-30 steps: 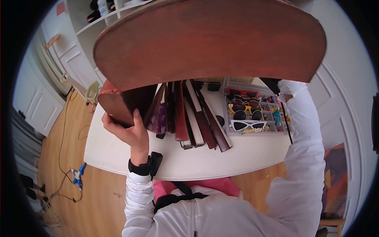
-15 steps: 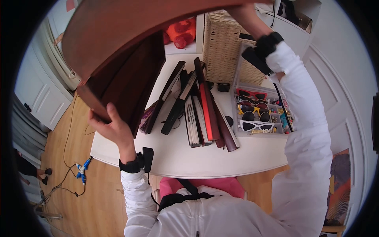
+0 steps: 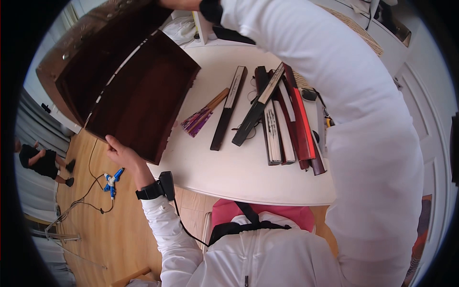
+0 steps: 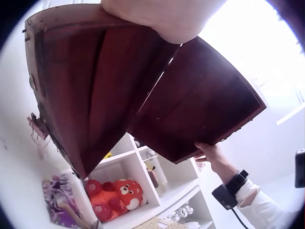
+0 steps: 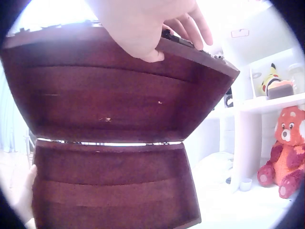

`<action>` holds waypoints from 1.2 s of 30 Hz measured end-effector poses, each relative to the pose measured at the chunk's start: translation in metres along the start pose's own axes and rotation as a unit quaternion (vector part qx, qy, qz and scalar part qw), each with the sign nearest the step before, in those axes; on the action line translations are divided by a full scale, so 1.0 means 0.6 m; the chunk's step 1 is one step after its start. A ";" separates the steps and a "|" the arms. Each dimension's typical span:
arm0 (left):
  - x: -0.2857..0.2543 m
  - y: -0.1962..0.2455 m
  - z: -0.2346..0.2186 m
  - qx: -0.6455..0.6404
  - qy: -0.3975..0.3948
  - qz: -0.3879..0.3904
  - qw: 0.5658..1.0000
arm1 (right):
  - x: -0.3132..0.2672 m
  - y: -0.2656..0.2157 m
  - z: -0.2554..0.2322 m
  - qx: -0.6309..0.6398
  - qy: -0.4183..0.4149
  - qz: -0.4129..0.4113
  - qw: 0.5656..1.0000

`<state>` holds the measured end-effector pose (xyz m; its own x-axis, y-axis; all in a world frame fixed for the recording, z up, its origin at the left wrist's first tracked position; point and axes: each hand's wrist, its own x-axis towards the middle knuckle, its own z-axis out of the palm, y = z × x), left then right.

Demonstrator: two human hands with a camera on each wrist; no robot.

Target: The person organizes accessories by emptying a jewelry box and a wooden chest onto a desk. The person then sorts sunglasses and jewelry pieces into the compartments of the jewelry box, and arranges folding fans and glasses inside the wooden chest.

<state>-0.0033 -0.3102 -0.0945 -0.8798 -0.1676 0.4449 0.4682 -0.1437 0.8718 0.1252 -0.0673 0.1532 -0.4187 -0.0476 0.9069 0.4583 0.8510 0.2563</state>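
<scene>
I hold a dark red-brown wooden chest [image 3: 129, 86] in the air at the table's left end, its lid swung wide and its bare inside facing me. My left hand [image 3: 120, 152] grips the lower edge of the chest [image 5: 114, 191] from beneath. My right hand [image 5: 147, 28] reaches over the top and pinches the rim of the lid [image 5: 119, 95], thumb inside. In the left wrist view the right hand [image 4: 209, 155] shows at the corner of one half of the chest [image 4: 190, 105]. Several closed folding fans [image 3: 275, 122] and a purple fan [image 3: 201, 117] lie on the white table [image 3: 229, 177].
My white-sleeved right arm [image 3: 334, 86] crosses above the table and hides its right side. A pink seat [image 3: 267, 213] is under the front edge. Cables [image 3: 112, 184] lie on the wood floor, where a person [image 3: 40, 160] is at far left. A red plush [image 5: 286, 152] sits by white shelves.
The chest has come down from overhead toward the left and turned its open inside to me. My right arm has swung across the table, and the sunglasses tray is out of sight.
</scene>
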 end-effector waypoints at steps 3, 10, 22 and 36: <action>0.010 -0.043 0.000 0.022 -0.017 -0.057 0.998 | -0.020 -0.051 -0.002 -0.095 -0.037 0.035 0.994; -0.031 -0.038 -0.008 0.020 -0.065 -0.166 0.984 | -0.005 -0.067 0.096 -0.108 -0.077 -0.047 0.990; 0.048 -0.082 0.031 0.201 -0.094 0.245 0.944 | -0.095 -0.042 0.111 -0.071 -0.254 -0.096 0.960; 0.123 -0.070 0.077 0.127 -0.175 0.103 0.971 | -0.350 0.156 -0.237 0.041 -0.695 0.192 0.692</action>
<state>-0.0914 -0.2717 -0.0890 -0.7644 0.1812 0.6188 0.6410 0.1094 0.7597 0.3676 -0.0519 0.0344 -0.6539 0.6906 -0.3091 0.7227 0.6910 0.0150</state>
